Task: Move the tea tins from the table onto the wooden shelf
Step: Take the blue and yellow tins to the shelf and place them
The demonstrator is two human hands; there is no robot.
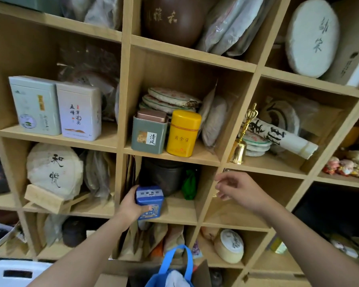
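Fingers of left hand [131, 206] are wrapped round small blue rectangular tea tin [149, 201], held at front edge of light wooden shelf [180, 214] cubby; right hand [240, 188] empty, fingers loosely curled. Placing step judged underway; tin needs pushing in, then release.

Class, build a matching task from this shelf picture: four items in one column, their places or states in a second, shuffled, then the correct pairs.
Items
1. small blue tea tin
2. yellow rounded tea tin
3. golden metal bell
4. right hand

Places or states
A. holds nothing, fingers loosely curled
B. stands in the compartment right of the yellow tin's
C. gripped by the left hand at a shelf edge
D. stands right of the grey-green square tin

Pairs: 1-C, 2-D, 3-B, 4-A
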